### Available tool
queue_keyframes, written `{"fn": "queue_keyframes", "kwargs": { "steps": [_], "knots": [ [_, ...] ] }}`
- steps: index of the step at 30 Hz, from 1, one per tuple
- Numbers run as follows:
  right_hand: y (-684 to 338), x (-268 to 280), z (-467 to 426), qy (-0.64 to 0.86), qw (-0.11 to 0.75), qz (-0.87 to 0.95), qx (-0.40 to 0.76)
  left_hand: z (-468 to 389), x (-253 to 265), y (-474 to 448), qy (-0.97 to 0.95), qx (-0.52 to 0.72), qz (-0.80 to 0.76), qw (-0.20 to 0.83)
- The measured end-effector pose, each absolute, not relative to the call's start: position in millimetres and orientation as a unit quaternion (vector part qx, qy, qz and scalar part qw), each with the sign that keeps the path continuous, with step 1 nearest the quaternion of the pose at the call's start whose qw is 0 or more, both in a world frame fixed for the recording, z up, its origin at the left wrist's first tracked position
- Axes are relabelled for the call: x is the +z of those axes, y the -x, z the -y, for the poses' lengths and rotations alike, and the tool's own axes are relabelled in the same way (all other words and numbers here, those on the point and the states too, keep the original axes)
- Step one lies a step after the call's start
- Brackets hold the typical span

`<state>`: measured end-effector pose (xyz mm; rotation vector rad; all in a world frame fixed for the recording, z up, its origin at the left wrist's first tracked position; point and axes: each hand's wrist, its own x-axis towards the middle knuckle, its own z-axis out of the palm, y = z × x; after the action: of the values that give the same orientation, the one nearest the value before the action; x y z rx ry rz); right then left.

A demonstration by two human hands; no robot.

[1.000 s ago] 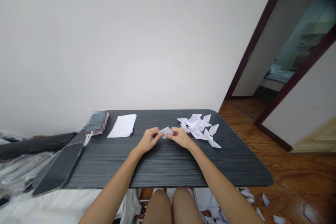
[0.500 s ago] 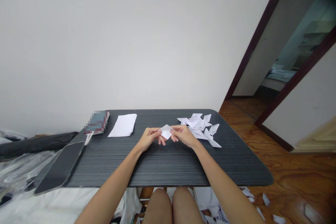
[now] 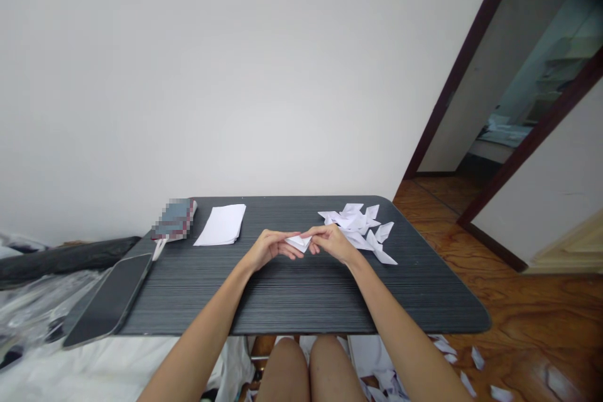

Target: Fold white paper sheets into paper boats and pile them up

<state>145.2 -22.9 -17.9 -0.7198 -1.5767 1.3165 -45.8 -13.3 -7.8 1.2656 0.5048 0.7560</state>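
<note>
A small folded white paper [image 3: 299, 243] is held just above the middle of the dark table, shaped like a triangle with its point toward me. My left hand [image 3: 270, 249] pinches its left corner between thumb and fingers. On the other side, my right hand [image 3: 328, 241] grips the right corner and upper edge. Just beyond my right hand lies a pile of folded white paper pieces [image 3: 353, 221] with pointed ends. A stack of white paper sheets [image 3: 220, 225] rests at the back left of the table.
A tablet-like dark flat device [image 3: 109, 296] lies along the table's left edge, near a blurred-out object [image 3: 174, 220] with a white strap. The dark table [image 3: 301, 308] stands against a white wall. Paper pieces [image 3: 477, 358] are scattered on the wooden floor at right.
The paper between my hands has gone from a diamond to a triangle, its upper part folded down toward me. My fingers have shifted along its upper edge.
</note>
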Motion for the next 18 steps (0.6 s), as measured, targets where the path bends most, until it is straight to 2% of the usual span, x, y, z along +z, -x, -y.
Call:
{"fn": "queue_keyframes", "kwargs": {
  "steps": [5,13,18],
  "knots": [
    [-143,-19,24,0.301,0.456,0.663,0.511,12,-14,43,-0.575,0.335,-0.314,0.677],
    [-147,-13,26,0.294,0.437,0.698,0.486,13,-12,44,-0.613,0.323,-0.317,0.648],
    [-144,-24,19,0.355,0.455,0.634,0.515,12,-19,42,-0.657,0.349,-0.328,0.582]
  ]
}}
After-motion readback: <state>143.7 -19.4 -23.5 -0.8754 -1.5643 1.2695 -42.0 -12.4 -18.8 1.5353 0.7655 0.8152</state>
